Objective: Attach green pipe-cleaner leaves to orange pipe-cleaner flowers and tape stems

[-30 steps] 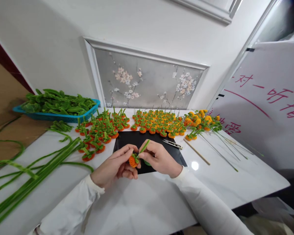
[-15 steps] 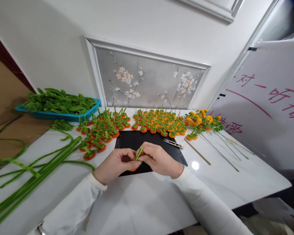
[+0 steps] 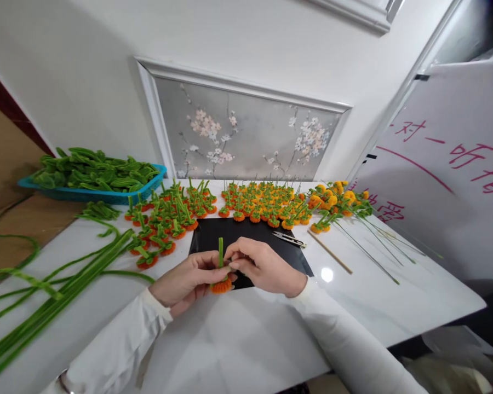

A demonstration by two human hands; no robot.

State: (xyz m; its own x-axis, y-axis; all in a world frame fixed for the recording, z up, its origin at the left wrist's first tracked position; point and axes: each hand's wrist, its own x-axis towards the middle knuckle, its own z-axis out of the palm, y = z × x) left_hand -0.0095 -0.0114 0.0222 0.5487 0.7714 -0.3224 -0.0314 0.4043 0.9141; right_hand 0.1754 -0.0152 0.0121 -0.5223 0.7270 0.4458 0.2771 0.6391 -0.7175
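Observation:
An orange pipe-cleaner flower [image 3: 221, 287] with a green stem standing up from it is held over the near edge of a black mat [image 3: 205, 232]. My left hand [image 3: 193, 279] is closed on it, thumb and fingers at the green base. Close against the left thumb, my right hand [image 3: 263, 267] is pinched beside the stem's foot; whatever lies between its fingertips is hidden. Thread snips [image 3: 290, 239] lie on the mat, beyond my right hand. Similar orange flowers with green stems [image 3: 164, 227] stand left of the mat.
Yellow-orange flowers [image 3: 263, 202] crowd the table's back, with loose blooms [image 3: 332, 200] and thin stems [image 3: 370, 251] at right. A wooden stick [image 3: 331, 251] lies right of the mat. Long green pipe cleaners [image 3: 69, 298] spread at left, below a blue basket [image 3: 148, 189] of green leaves.
The flower has been turned in my hands: its green stem, tilted before, now points straight up, and more of the orange head shows. My left hand has shifted slightly left.

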